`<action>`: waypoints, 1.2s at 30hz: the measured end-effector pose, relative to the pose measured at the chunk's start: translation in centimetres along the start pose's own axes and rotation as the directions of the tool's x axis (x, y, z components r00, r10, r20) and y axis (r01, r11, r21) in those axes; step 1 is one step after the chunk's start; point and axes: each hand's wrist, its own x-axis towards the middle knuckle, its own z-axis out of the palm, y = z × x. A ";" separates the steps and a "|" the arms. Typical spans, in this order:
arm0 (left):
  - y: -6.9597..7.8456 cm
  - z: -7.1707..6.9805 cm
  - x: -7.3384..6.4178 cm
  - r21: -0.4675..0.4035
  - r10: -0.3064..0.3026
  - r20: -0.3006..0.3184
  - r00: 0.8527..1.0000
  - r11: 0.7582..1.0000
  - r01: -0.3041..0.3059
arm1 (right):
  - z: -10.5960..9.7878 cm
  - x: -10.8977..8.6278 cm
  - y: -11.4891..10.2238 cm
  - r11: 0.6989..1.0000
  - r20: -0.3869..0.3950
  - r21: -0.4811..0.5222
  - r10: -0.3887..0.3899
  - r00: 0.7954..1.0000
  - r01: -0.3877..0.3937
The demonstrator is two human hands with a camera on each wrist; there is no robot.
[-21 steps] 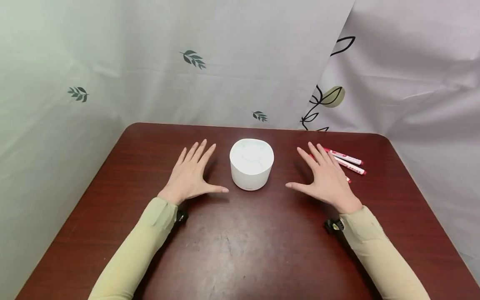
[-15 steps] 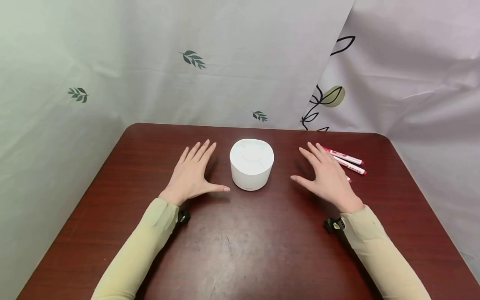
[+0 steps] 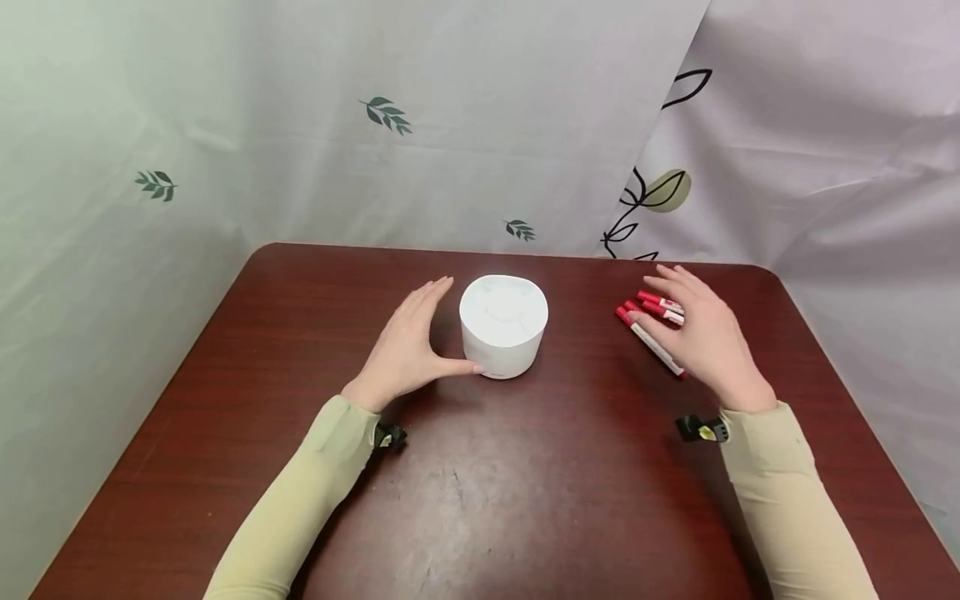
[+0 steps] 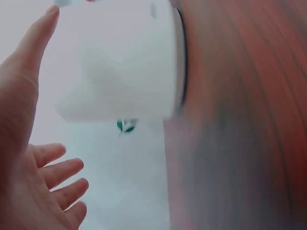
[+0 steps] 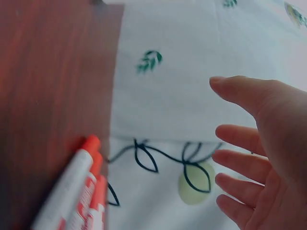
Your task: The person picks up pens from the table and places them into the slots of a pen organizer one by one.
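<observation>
Left hand, head view: our left hand (image 3: 405, 348) is spread, thumb wide of the fingers, and has come closer to the white container (image 3: 504, 354), which stands upright at the mouth of that grip. We cannot tell whether the thumb tip touches its lower front.
Right hand, head view: our right hand (image 3: 708, 337) has shifted away from the container; its fingers bend loosely, with nothing between them and the thumb.
Markers, head view: three markers (image 3: 654, 346) lie on the table (image 3: 450, 467) below and to the left of the right grip, their red caps now uncovered.
White container, left wrist view: it is just beside the thumb, and the other fingers reach forward with a gap before it; the view is blurred.
Markers, right wrist view: they lie apart from the relaxed fingers, outside the grip.
Meaning: we judge that the hands have divided, left by the container, right by the markers, with no firm hold made.
</observation>
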 end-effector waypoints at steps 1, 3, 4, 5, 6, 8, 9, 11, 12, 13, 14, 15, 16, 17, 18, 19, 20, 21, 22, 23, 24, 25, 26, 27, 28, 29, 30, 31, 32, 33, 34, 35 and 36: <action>0.2 0.2 0.1 -0.065 -0.014 -0.001 1.000 0.998 0.013 | -0.4 0.0 0.2 1.000 -0.008 -0.004 0.005 1.000 -0.005; 0.6 0.6 0.3 -0.184 -0.043 -0.002 0.999 0.982 0.042 | -1.1 0.1 0.6 1.000 -0.021 -0.013 0.022 1.000 -0.022; 0.8 0.8 0.4 -0.233 -0.055 -0.002 0.998 0.971 0.053 | -1.4 0.2 0.8 0.999 -0.028 -0.022 0.027 0.999 -0.028; 1.0 1.0 0.5 -0.269 -0.066 -0.001 0.998 0.961 0.063 | -1.7 0.3 1.1 0.999 -0.034 -0.031 0.035 0.999 -0.036; 1.2 1.2 0.7 -0.298 -0.076 0.000 0.997 0.952 0.073 | -2.0 0.4 1.3 0.998 -0.045 -0.035 0.042 0.998 -0.043; 1.4 1.6 1.0 -0.337 -0.099 0.007 0.995 0.937 0.095 | -2.4 0.6 2.0 0.998 -0.064 -0.034 0.054 0.997 -0.056; 1.5 1.7 1.2 -0.353 -0.112 0.013 0.994 0.929 0.109 | -2.6 0.7 2.3 0.998 -0.072 -0.034 0.055 0.996 -0.058; 1.5 2.1 1.3 -0.380 -0.132 0.024 0.991 0.916 0.132 | -3.0 1.0 2.9 0.997 -0.081 -0.029 0.064 0.995 -0.067; 1.4 2.3 1.4 -0.394 -0.140 0.028 0.990 0.908 0.140 | -3.2 1.1 3.2 0.997 -0.083 -0.021 0.071 0.994 -0.073; 1.4 2.4 1.4 -0.409 -0.147 0.029 0.989 0.901 0.146 | -3.3 1.2 3.6 0.996 -0.083 -0.015 0.082 0.993 -0.084; 1.3 2.5 1.5 -0.424 -0.149 0.028 0.988 0.894 0.147 | -3.5 1.3 3.9 0.996 -0.083 -0.013 0.092 0.992 -0.094; 1.2 2.6 1.5 -0.441 -0.150 0.027 0.988 0.886 0.147 | -3.6 1.4 4.3 0.994 -0.079 -0.013 0.104 0.991 -0.105; 1.1 2.7 1.6 -0.456 -0.151 0.025 0.988 0.878 0.146 | -3.7 1.6 4.8 0.992 -0.074 -0.008 0.121 0.990 -0.122; 1.1 2.8 1.6 -0.471 -0.152 0.024 0.988 0.870 0.145 | -3.7 1.7 5.3 0.990 -0.066 -0.004 0.139 0.988 -0.140; 1.0 2.9 1.6 -0.484 -0.153 0.022 0.988 0.863 0.144 | -3.7 1.8 5.8 0.987 -0.057 -0.002 0.158 0.986 -0.159; 1.0 2.9 1.7 -0.495 -0.155 0.021 0.988 0.857 0.145 | -3.7 1.8 6.4 0.984 -0.045 -0.003 0.178 0.983 -0.178; 1.0 2.9 1.7 -0.503 -0.157 0.020 0.987 0.852 0.145 | -3.7 1.9 7.0 0.980 -0.033 -0.003 0.196 0.980 -0.197; 1.0 3.0 1.7 -0.510 -0.157 0.020 0.987 0.848 0.145 | -3.7 1.9 7.6 0.976 -0.017 -0.001 0.217 0.976 -0.217; 1.0 3.0 1.8 -0.513 -0.158 0.019 0.987 0.846 0.145 | -3.6 1.9 8.2 0.971 0.000 -0.001 0.241 0.971 -0.241; 1.0 3.0 1.8 -0.514 -0.156 0.018 0.988 0.846 0.142 | -3.5 1.8 8.8 0.965 0.016 -0.004 0.264 0.964 -0.264; 1.0 3.0 1.8 -0.514 -0.156 0.016 0.988 0.846 0.142 | -3.4 1.8 9.4 0.959 0.030 -0.009 0.285 0.958 -0.285; 1.0 3.0 1.8 -0.514 -0.155 0.015 0.988 0.846 0.141 | -3.3 1.7 10.0 0.952 0.048 -0.009 0.307 0.951 -0.307; 1.0 3.1 1.9 -0.517 -0.154 0.014 0.988 0.845 0.139 | -3.1 1.6 10.5 0.944 0.068 -0.009 0.329 0.942 -0.329; 1.0 3.1 1.9 -0.516 -0.154 0.014 0.988 0.845 0.139 | -3.0 1.5 11.0 0.938 0.086 -0.012 0.346 0.934 -0.347; 0.9 3.1 1.9 -0.517 -0.155 0.014 0.988 0.844 0.140 | -2.8 1.4 11.6 0.931 0.107 -0.016 0.364 0.925 -0.364; 0.9 3.2 1.9 -0.519 -0.155 0.013 0.988 0.844 0.139 | -2.6 1.3 12.0 0.926 0.128 -0.018 0.377 0.918 -0.377; 0.8 3.2 1.9 -0.520 -0.155 0.013 0.988 0.843 0.139 | -2.4 1.1 12.5 0.921 0.149 -0.020 0.388 0.909 -0.390; 0.8 3.3 1.9 -0.521 -0.155 0.013 0.988 0.842 0.139 | -2.2 1.0 12.9 0.917 0.169 -0.019 0.397 0.902 -0.399; 0.7 3.3 2.0 -0.522 -0.154 0.013 0.988 0.841 0.138 | -2.0 0.9 13.3 0.914 0.183 -0.023 0.402 0.897 -0.405; 0.7 3.4 2.0 -0.522 -0.154 0.013 0.988 0.841 0.138 | -1.9 0.8 13.6 0.913 0.193 -0.027 0.405 0.894 -0.408; 0.7 3.4 2.0 -0.523 -0.152 0.013 0.988 0.841 0.137 | -1.7 0.6 13.9 0.912 0.201 -0.033 0.407 0.891 -0.409; 0.6 3.4 2.0 -0.522 -0.152 0.014 0.988 0.842 0.136 | -1.5 0.5 14.1 0.912 0.205 -0.039 0.406 0.890 -0.407; 0.6 3.4 2.0 -0.523 -0.151 0.014 0.988 0.842 0.136 | -1.4 0.4 14.4 0.913 0.205 -0.047 0.405 0.891 -0.405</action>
